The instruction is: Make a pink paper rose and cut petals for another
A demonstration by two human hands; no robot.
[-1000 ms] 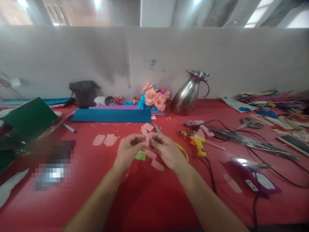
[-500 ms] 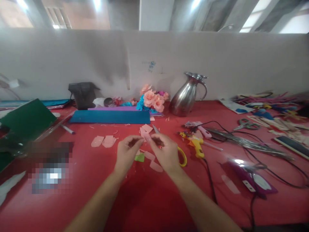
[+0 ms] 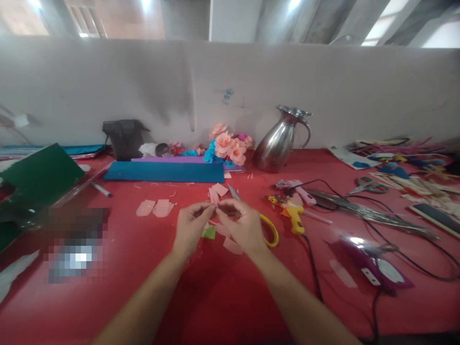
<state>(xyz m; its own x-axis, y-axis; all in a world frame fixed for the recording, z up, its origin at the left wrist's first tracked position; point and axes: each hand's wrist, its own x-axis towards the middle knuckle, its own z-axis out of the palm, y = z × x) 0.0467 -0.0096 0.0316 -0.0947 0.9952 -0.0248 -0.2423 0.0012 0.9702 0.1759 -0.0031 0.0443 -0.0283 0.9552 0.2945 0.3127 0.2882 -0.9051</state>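
My left hand (image 3: pixel 192 225) and my right hand (image 3: pixel 242 223) meet above the middle of the red table. Both are closed, thumbs and fingertips pinching a small pink paper petal (image 3: pixel 214 196) between them. Under and around the hands lie more cut pink pieces (image 3: pixel 233 246) and a light green scrap (image 3: pixel 209 232). Just beyond the fingertips is a pink square (image 3: pixel 220 189). Scissors with yellow handles (image 3: pixel 272 232) lie beside my right hand, partly hidden by it. To the left rest two stacks of pink petals (image 3: pixel 163 208).
A yellow glue gun (image 3: pixel 293 215) with a black cord lies to the right, near wire stems (image 3: pixel 373 213) and a purple power strip (image 3: pixel 381 268). At the back stand a steel jug (image 3: pixel 278 141), paper flowers (image 3: pixel 230 146) and a blue paper roll (image 3: pixel 165 172). Green sheet (image 3: pixel 43 177) at left.
My fingertips have drawn closer together on the pink petal, and less of it shows above them. The view has shifted slightly; the other things lie as before.
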